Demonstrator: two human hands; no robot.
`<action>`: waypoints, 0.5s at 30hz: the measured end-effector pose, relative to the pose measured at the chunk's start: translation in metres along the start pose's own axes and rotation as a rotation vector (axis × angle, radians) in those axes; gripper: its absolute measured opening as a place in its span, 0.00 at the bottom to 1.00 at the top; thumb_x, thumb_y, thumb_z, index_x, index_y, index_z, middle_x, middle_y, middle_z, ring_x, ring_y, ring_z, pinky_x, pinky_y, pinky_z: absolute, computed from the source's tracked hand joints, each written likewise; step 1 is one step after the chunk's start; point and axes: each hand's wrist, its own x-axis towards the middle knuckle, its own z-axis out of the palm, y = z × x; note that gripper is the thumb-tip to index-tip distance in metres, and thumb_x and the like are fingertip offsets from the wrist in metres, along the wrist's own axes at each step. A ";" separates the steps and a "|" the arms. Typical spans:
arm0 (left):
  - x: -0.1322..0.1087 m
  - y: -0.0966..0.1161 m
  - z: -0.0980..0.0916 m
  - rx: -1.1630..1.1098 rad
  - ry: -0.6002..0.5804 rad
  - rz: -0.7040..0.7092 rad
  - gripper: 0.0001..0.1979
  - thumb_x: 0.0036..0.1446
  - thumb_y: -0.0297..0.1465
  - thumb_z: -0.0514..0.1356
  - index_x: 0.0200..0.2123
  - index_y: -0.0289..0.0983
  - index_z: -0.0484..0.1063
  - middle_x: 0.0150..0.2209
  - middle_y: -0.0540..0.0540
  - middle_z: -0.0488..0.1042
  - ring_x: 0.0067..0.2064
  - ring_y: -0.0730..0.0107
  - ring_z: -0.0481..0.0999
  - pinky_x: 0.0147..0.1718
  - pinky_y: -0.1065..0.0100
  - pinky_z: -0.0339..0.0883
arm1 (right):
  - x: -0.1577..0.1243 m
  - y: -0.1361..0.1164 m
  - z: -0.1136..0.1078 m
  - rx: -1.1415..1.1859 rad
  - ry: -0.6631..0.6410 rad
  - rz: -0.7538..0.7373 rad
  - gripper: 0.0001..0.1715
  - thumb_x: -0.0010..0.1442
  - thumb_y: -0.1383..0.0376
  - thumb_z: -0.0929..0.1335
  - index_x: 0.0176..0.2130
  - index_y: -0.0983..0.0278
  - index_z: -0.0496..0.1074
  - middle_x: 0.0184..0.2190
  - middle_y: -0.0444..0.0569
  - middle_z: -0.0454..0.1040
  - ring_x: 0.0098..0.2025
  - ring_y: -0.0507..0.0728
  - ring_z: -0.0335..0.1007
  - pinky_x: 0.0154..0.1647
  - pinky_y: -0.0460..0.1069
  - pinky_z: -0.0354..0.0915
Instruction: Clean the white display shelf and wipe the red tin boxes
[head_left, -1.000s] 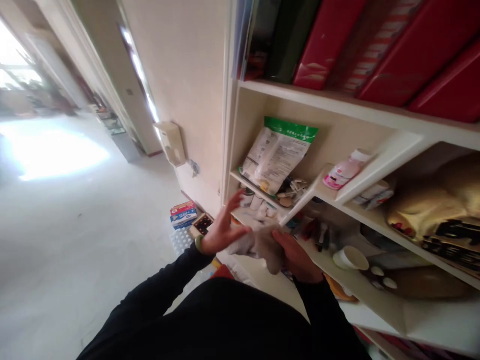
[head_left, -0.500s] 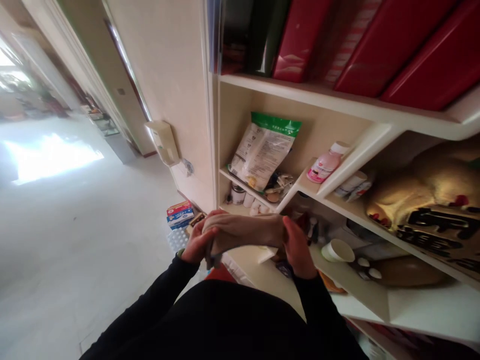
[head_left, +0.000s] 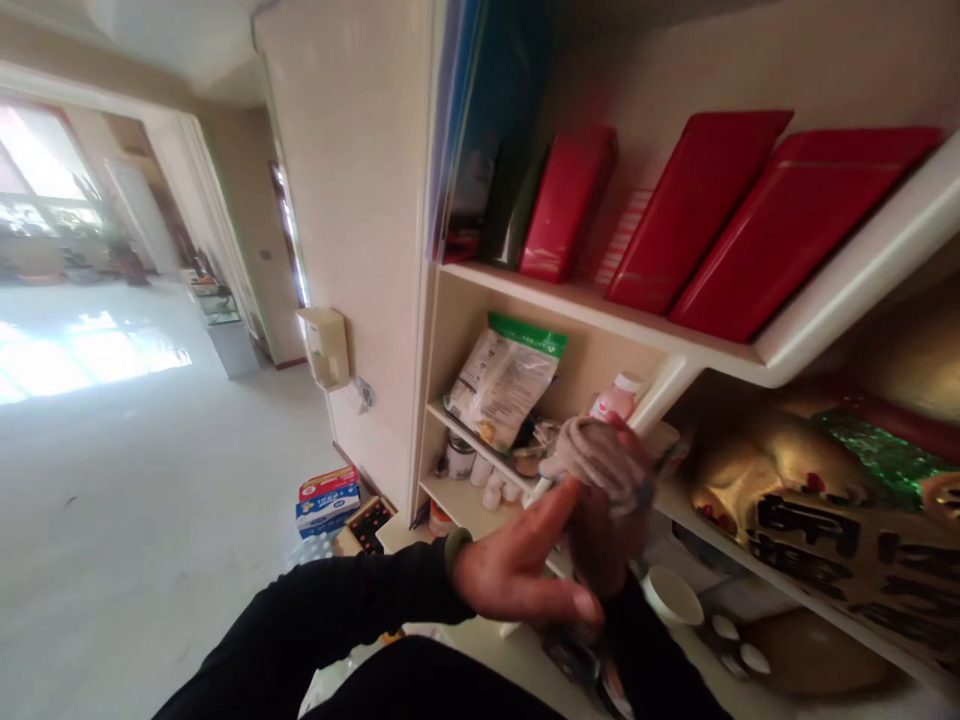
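Observation:
My right hand (head_left: 600,525) is raised in front of the shelf unit and closed round a bunched grey-beige cloth (head_left: 592,458), which covers its fingers. Just left of it and a little lower, my left hand (head_left: 517,570) has its fingers stretched out and holds nothing, close to my right wrist. Both arms wear black sleeves. Behind the cloth stands a small pink bottle (head_left: 616,398) on the middle shelf.
The white shelf unit (head_left: 825,300) holds red boxes (head_left: 697,200) on top, a green-topped bag (head_left: 506,375), a white cup (head_left: 671,595) and a gold package (head_left: 817,500). Cartons (head_left: 326,495) lie on the floor by the wall. Open floor stretches left.
Half a second ago both hands pressed the cloth between them. Now my right hand has lifted it toward the middle shelf, my left hand has let go and spread, and the view has tilted upward.

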 end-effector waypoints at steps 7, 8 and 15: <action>0.040 0.006 -0.073 0.301 0.127 0.332 0.41 0.72 0.44 0.71 0.81 0.43 0.63 0.79 0.32 0.68 0.79 0.42 0.71 0.79 0.45 0.67 | 0.154 -0.058 -0.071 -0.419 0.360 -0.620 0.35 0.79 0.54 0.67 0.79 0.56 0.68 0.74 0.63 0.73 0.76 0.74 0.70 0.78 0.74 0.64; 0.049 0.001 -0.090 0.369 0.237 0.377 0.36 0.74 0.42 0.69 0.79 0.43 0.66 0.79 0.32 0.69 0.80 0.43 0.71 0.79 0.44 0.66 | 0.173 -0.058 -0.076 -0.565 0.323 -0.704 0.35 0.79 0.53 0.68 0.78 0.60 0.69 0.74 0.65 0.72 0.77 0.77 0.67 0.79 0.75 0.62; 0.130 0.000 -0.232 0.855 0.852 0.692 0.28 0.76 0.41 0.64 0.74 0.46 0.66 0.78 0.36 0.68 0.79 0.48 0.69 0.78 0.42 0.66 | 0.218 -0.026 -0.077 -1.154 -0.119 -0.881 0.26 0.81 0.59 0.62 0.62 0.75 0.77 0.51 0.63 0.85 0.46 0.69 0.83 0.46 0.60 0.76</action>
